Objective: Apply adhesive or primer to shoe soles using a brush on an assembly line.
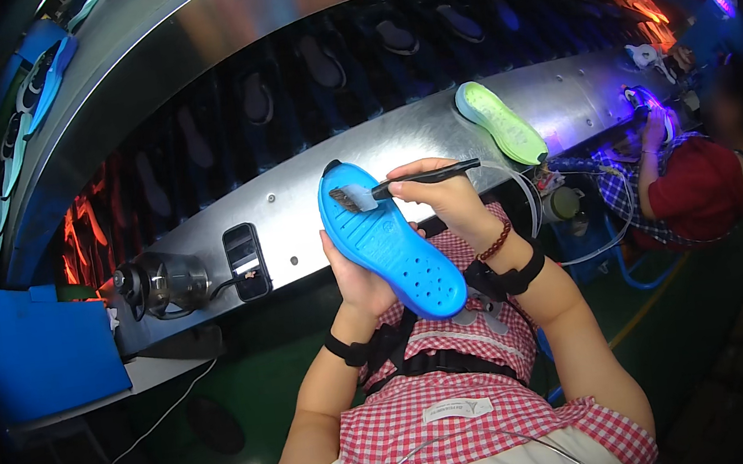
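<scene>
A bright blue shoe sole (400,261) with ridges toward its far end and small holes at its near end is tilted in front of me. My left hand (360,279) grips it from beneath along its left side. In my right hand (443,203) is a brush (429,176) with a black handle, pinched between the fingers. The brush's bristles lie on the far, ridged part of the sole. Beyond, a yellow-green shoe sole (506,125) rests on the metal ledge (314,209).
Behind the ledge, dark slots carry several soles past glowing orange heaters (83,237). A clear jar (171,282) and a black tray (247,260) stand at left, near a blue box (41,347). A person in red (701,190) works at right under purple light.
</scene>
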Demonstrator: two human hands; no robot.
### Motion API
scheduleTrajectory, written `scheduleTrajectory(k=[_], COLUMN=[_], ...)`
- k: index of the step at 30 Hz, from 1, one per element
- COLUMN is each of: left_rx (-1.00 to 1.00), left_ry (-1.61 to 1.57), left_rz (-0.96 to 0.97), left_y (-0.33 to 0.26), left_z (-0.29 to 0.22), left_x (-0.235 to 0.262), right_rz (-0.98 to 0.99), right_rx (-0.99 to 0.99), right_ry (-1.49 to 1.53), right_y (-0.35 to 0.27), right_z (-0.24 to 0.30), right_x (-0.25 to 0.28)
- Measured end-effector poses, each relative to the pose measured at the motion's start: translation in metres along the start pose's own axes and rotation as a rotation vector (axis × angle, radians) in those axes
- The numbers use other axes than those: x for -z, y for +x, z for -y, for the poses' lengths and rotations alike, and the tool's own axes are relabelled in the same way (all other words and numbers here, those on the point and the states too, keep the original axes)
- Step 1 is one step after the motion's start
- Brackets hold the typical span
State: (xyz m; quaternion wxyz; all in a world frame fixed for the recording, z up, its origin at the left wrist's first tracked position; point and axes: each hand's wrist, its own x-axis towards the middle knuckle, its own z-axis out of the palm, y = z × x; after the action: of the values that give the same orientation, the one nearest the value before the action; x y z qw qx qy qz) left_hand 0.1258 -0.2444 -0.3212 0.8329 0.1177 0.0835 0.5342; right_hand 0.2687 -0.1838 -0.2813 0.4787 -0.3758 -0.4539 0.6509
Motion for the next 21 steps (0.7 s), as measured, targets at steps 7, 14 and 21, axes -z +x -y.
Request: scheduleTrajectory(k=[7, 14, 21], left_rx=[-0.257, -0.137, -0.138], left_ry=[0.195, 0.221, -0.108], left_rz=[-0.488, -0.291, -0.233], left_y=[0.007, -0.006, -0.007], left_z=[-0.016, -0.044, -0.028], left_x=[0.011, -0.018, -0.042], right_rz=[0.235, 0.444, 0.412], right_rx=[0.240, -0.013, 0.194], right_ry=[-0.612, -0.307, -0.348], right_y=[-0.025, -0.043, -0.036], right_z=[0.013, 0.045, 0.043], right_x=[-0.025, 0.004, -0.014])
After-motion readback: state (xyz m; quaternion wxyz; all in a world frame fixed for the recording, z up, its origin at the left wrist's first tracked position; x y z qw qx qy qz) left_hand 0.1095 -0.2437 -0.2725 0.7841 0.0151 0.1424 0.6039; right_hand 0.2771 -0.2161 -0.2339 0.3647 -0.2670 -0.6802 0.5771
